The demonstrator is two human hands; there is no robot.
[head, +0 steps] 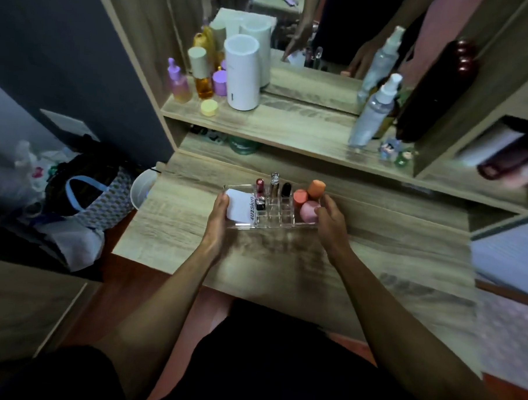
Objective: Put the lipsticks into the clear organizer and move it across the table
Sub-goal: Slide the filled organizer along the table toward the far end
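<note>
Both hands grip the clear organizer (271, 222) on the wooden table (375, 250): left hand (216, 219) and right hand (331, 216) closed on opposite ends. Lipsticks (275, 182) stand inside beside a white "4U2skin" packet (241, 208), apparently.

Person, head view — bare forearms, no sleeves; left hand (218, 219), right hand (331, 221); black shorts (265, 360).

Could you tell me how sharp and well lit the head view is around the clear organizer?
In the head view, light is dim; the clear acrylic organizer and both hands, left hand and right hand, are slightly blurred; a soft shadow falls on the wood-grain table just before the organizer; the edges bow from wide-angle distortion; the white cylindrical container looks brighter.
</note>
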